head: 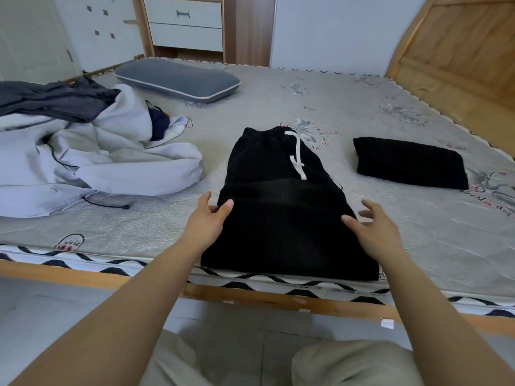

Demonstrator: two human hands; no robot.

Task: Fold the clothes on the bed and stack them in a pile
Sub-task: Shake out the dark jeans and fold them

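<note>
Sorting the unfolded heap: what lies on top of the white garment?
A dark grey garment is draped over the white garment, with something navy in its folds. Anything beneath is hidden.

The left picture edge cuts off the pale jacket (83, 162) and dark garment (50, 98).

The trousers (281, 207) are black, with a white drawstring (297, 154). The folded cloth (409, 162) to the right is also black. The heap (92, 160) on the left is pale grey-white, and a dark grey garment (53, 100) lies on top of it. The mattress (278, 107) is light grey, printed with grey flowers and small red marks; its near edge has a black and white zigzag border. The pillow (178, 79) is blue-grey with white piping. The headboard (459, 51) is light brown wood.
</note>
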